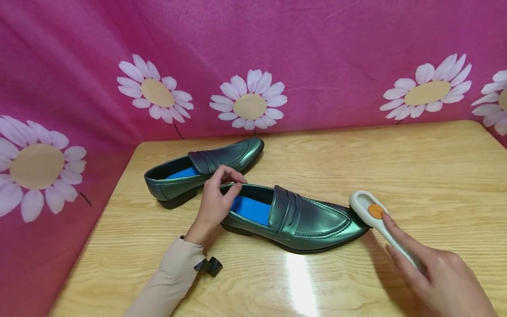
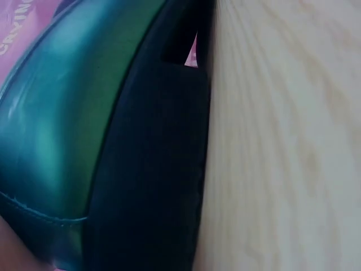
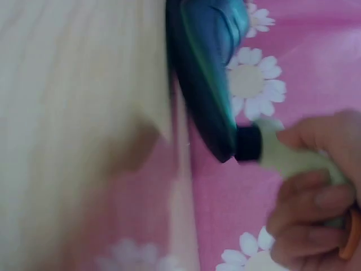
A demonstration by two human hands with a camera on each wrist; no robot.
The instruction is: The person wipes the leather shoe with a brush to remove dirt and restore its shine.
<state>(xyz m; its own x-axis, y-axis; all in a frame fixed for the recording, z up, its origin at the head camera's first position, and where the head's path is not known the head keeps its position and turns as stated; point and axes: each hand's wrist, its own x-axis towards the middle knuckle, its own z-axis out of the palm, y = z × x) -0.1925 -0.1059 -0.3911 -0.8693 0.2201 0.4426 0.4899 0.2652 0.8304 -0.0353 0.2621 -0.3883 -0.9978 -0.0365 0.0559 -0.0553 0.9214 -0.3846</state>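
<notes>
A dark green metallic loafer (image 1: pixel 317 220) with a blue insole lies on the table, toe to the right. My left hand (image 1: pixel 215 207) grips its back rim at the heel, thumb and fingers curled over the edge. Close up in the left wrist view are the loafer's black heel (image 2: pixel 149 164) and a bit of that hand (image 2: pixel 14 251). My right hand (image 1: pixel 443 273) holds a white-handled shoe brush (image 1: pixel 366 204) with an orange button, forefinger stretched along it. In the right wrist view, the brush's black head (image 3: pixel 248 143) meets the tip of the toe (image 3: pixel 217 135).
The matching loafer (image 1: pixel 164 191) stands behind and to the left, near the table's far edge. Behind the wooden table (image 1: pixel 435 167) hangs a pink cloth (image 1: pixel 325 57) with large daisies. A small black device (image 1: pixel 214 266) sits at the left wrist.
</notes>
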